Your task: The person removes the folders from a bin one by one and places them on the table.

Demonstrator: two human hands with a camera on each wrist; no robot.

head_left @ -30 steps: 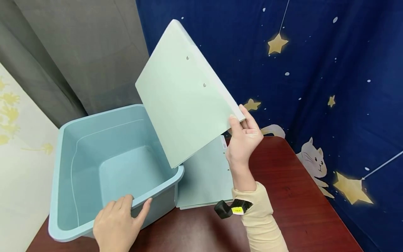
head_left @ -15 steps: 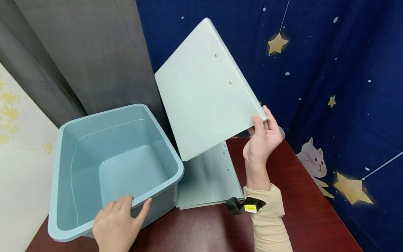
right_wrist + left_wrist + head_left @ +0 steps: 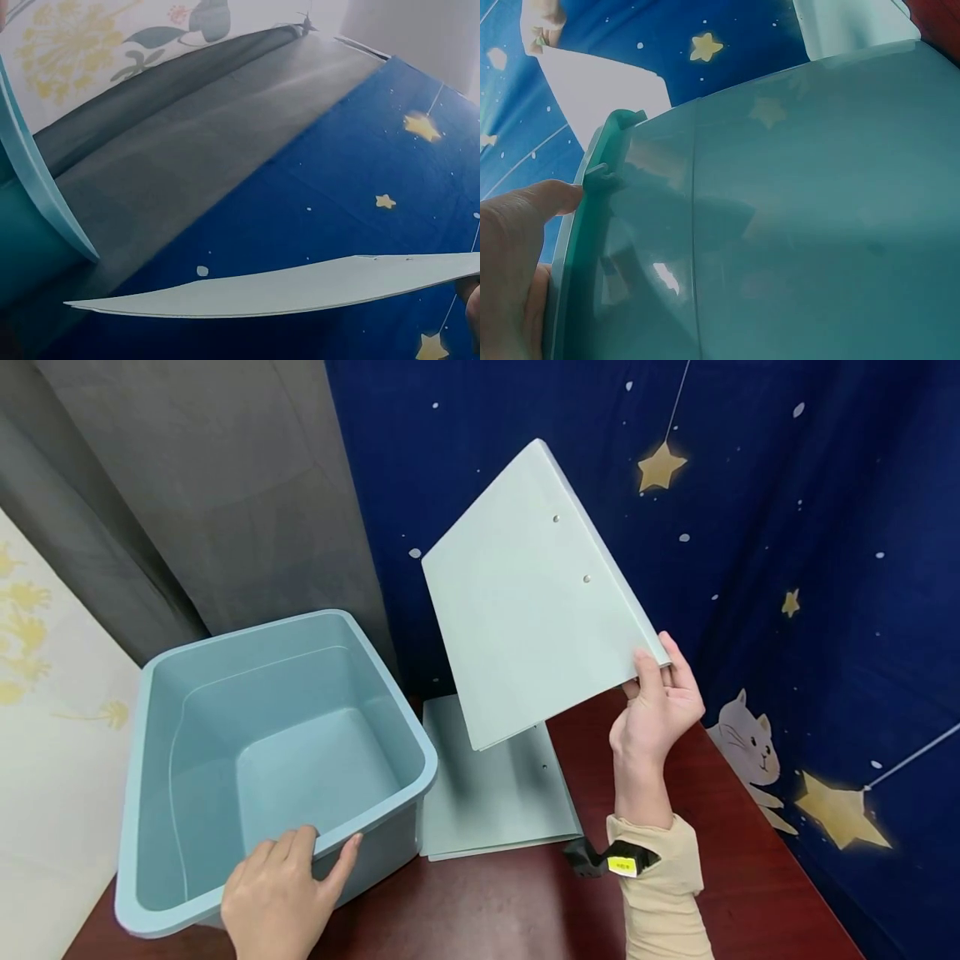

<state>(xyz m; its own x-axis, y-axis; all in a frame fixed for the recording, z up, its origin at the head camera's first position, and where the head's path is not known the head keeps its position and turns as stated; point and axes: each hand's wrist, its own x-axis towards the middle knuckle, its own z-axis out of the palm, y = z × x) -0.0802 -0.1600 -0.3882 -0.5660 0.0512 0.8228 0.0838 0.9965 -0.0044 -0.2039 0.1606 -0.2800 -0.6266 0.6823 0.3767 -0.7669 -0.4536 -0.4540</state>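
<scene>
In the head view, the left hand of a person holds the near side of the blue tub: its fingers are clamped on the rim, and the thumb lies outside. The tub stands on the left of the dark red tabletop. The right hand pinches a pale folder at its near right corner, between the thumb and the other fingers. This folder is tilted in the air, to the right of the tub and apart from it. Under it, beside the tub, another folder lies flat; whether it is only one, one cannot tell. Behind are a grey curtain and a blue curtain with stars.

In the left wrist view, the left thumb touches the rim, while the remaining fingers are mostly hidden.

In the right wrist view, the raised folder appears almost edge-on, and only little of the right hand shows.
</scene>
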